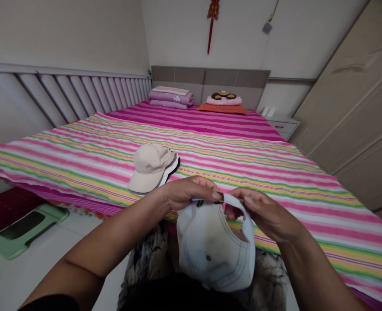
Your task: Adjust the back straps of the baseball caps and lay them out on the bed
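I hold a pale blue baseball cap (210, 246) in front of me at the foot of the bed, its crown hanging down toward me. My left hand (187, 192) pinches the left end of the cap's back strap by its small buckle. My right hand (262, 211) grips the right end of the same strap, fingers curled through the rear opening. On the striped bed sheet (242, 151) just beyond my left hand lies a small stack of caps (153, 166), a beige one on top with white and dark ones under it.
Folded purple bedding (171, 97) and an orange and pink pillow pile (223, 103) lie by the grey headboard. A white nightstand (283, 123) and beige wardrobe doors (355, 108) stand on the right. A green plastic stool (25, 229) sits on the floor at left.
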Available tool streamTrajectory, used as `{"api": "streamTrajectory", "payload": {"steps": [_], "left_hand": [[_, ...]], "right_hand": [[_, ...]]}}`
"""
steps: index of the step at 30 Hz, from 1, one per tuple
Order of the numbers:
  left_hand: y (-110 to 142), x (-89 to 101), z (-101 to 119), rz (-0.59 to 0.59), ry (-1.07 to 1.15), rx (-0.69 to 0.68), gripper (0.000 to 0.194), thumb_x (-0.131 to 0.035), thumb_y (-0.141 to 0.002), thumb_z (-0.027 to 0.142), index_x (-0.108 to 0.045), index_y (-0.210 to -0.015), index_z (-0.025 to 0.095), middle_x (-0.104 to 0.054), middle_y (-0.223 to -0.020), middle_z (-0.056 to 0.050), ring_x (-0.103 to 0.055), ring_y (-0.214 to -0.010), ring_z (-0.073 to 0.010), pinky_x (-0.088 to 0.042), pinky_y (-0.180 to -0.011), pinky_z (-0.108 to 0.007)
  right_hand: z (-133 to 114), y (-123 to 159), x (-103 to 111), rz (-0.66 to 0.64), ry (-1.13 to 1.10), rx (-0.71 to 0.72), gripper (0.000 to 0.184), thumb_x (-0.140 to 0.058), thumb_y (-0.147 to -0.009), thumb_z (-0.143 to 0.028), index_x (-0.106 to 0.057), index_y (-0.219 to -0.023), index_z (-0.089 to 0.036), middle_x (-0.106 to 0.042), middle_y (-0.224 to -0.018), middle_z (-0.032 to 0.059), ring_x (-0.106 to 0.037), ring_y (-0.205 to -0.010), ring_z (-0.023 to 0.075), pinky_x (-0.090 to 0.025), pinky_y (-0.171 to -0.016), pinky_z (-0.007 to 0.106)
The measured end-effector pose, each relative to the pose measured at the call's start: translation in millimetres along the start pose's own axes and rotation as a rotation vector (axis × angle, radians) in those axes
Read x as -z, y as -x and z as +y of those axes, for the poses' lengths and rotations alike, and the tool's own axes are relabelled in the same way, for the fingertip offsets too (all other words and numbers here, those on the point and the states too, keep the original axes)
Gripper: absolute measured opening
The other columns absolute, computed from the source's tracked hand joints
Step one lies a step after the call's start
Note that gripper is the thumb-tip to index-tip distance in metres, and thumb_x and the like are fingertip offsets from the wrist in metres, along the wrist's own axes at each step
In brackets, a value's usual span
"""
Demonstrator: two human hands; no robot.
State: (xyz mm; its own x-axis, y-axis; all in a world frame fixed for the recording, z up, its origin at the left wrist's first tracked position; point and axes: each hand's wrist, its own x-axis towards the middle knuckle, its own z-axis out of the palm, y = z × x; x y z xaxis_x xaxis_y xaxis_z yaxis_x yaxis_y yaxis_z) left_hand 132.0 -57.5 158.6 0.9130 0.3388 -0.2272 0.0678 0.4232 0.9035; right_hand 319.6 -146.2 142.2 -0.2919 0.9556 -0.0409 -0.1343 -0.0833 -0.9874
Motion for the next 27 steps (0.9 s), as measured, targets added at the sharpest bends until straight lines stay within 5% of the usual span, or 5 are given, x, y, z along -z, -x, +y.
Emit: {"api": "streamTrajectory", "payload": {"steps": [3,6,18,27], "left_hand": [[0.3,3.1,3.7,0.024,0.025,-0.041,0.025,-0.073,-0.053,0.028,-0.058,-0.062,0.01,-0.052,-0.049,0.002,-0.044,-0.041,-0.0052,-0.032,-0.042,-0.018],[-0.3,6.5,5.9,0.043,0.026,-0.056,0.025,-0.073,-0.052,0.027,-0.058,-0.063,0.01,-0.053,-0.051,0.001,-0.045,-0.043,-0.0057,-0.033,-0.044,-0.018],[0.3,3.2,11.7,0.033,-0.031,-0.111,0.028,-0.075,-0.047,0.027,-0.059,-0.06,0.008,-0.052,-0.052,0.0,-0.045,-0.047,-0.0069,-0.033,-0.05,-0.021],[-0.5,3.2,13.5,0.024,0.05,-0.178,0.026,-0.076,-0.049,0.027,-0.061,-0.062,0.01,-0.056,-0.053,-0.001,-0.05,-0.05,-0.0091,-0.035,-0.051,-0.021]], "right_hand": [[16.8,-2.7,18.3,-0.157,-0.01,-0.048,0.05,-0.057,-0.069,-0.056,-0.064,-0.087,-0.01,-0.064,-0.071,0.0085,-0.055,-0.061,0.0159,-0.041,-0.057,0.027],[32.3,-6.0,31.2,-0.235,-0.067,-0.07,0.044,-0.07,-0.056,-0.052,-0.066,-0.073,-0.011,-0.061,-0.057,0.0029,-0.051,-0.05,0.0124,-0.039,-0.052,0.025],[17.2,-0.9,20.1,-0.052,-0.243,0.149,0.031,-0.073,-0.05,-0.046,-0.061,-0.049,-0.017,-0.049,-0.04,-0.0006,-0.042,-0.039,0.012,-0.034,-0.044,0.025],[6.9,-6.1,13.4,0.008,-0.18,0.21,0.042,-0.067,-0.049,-0.056,-0.046,-0.037,-0.022,-0.035,-0.032,-0.003,-0.036,-0.033,0.0121,-0.032,-0.04,0.027]]}}
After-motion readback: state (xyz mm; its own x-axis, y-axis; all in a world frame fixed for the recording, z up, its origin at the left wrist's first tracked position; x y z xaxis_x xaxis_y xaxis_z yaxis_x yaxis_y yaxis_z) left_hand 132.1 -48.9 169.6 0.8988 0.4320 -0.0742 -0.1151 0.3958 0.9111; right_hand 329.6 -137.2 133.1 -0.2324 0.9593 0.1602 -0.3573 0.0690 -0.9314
